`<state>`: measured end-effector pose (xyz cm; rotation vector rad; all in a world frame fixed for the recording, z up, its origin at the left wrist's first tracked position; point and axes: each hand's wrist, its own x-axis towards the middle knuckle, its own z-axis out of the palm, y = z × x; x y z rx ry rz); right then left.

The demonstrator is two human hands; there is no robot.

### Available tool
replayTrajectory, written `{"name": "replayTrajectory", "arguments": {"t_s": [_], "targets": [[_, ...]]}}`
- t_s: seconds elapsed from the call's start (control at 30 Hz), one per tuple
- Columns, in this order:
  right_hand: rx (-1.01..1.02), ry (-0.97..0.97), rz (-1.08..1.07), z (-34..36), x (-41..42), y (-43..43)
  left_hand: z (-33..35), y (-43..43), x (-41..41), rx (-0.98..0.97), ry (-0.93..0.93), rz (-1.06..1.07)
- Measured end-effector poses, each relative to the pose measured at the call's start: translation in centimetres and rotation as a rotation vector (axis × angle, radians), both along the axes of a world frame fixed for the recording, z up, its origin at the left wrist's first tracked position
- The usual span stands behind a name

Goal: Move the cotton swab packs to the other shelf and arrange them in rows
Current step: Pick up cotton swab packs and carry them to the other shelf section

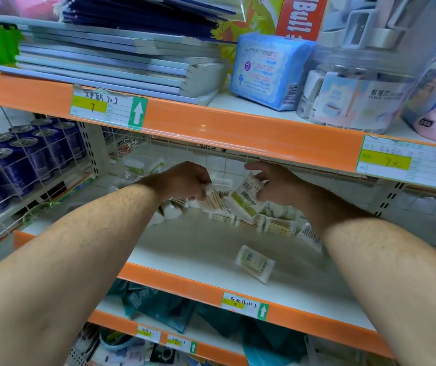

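Cotton swab packs [277, 225]: all on or just above the middle shelf [198, 247]; two are held, one lies alone, and the rest sit in a heap at the back, too blurred to count.
Held packs: two, one in each hand, both lifted just above the heap and almost touching each other.
Lone pack [255, 263]: one, lying flat and askew near the shelf's front edge, well apart from the heap, barcode side up.
Left hand [185, 180]: knuckles up, fingers curled down round a clear pack [210, 200] with the wooden sticks showing; the forearm reaches in from the lower left.
Right hand [269, 180]: thumb and fingers curled round a tilted pack [246, 200] with its green-and-white label facing the camera; the forearm comes in from the lower right.
Both hands: close together under the upper shelf [211, 122], near the back of the bay.
Price tags [108, 108]: five in view; two on the upper shelf's orange edge, one on the middle shelf's, two on the lowest edge.
Notebooks [106, 64]: one flat stack on the upper shelf, left side.
Blue cans [26, 154]: a group behind a wire grid at the left; number unclear.
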<state>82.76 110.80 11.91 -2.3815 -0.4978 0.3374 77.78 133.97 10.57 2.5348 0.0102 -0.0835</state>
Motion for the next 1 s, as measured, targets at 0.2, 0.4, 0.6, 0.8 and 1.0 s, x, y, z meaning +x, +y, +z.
{"name": "replayTrajectory", "arguments": {"t_s": [0.2, 0.4, 0.6, 0.8, 1.0], "targets": [[-0.049, -0.054, -0.010, -0.1, -0.3, -0.2, 0.2, -0.4, -0.3, 0.028, -0.001, -0.030], [-0.179, -0.118, -0.024, -0.3, -0.2, -0.3, 0.1, -0.5, -0.7, 0.021, -0.003, -0.026], [-0.251, -0.164, 0.021, -0.3, -0.1, -0.4, -0.6, -0.4, -0.4, -0.121, 0.042, -0.028], [-0.258, -0.206, -0.040, -0.6, -0.1, -0.3, -1.0, -0.4, 0.1, -0.096, 0.018, -0.024], [-0.270, -0.244, -0.030, -0.6, -0.1, -0.1, -0.6, -0.4, 0.0, -0.127, 0.008, -0.061]]}}
